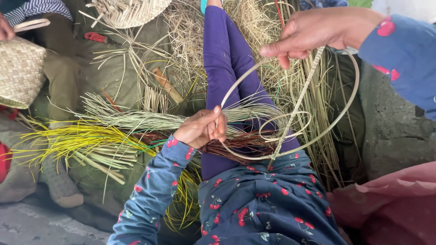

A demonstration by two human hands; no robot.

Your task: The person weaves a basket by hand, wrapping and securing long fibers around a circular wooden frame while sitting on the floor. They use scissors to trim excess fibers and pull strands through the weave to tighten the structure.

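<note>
My left hand (201,127) is closed on one end of a long pale reed strip (338,119), low over my lap. My right hand (313,32) is raised at the upper right and pinches the same strip together with a thin plaited band (296,107). The strip curves out in a wide loop to the right and back under my left hand. A bundle of green, pale and reddish-brown straw (136,122) lies across my purple-clad leg (225,54), just beneath the left hand.
Yellow and green dyed straw (68,140) fans out at the left. A woven basket (20,70) is held by another person at the far left. A half-woven basket base (129,11) lies at the top. Pink cloth (390,204) sits at the lower right.
</note>
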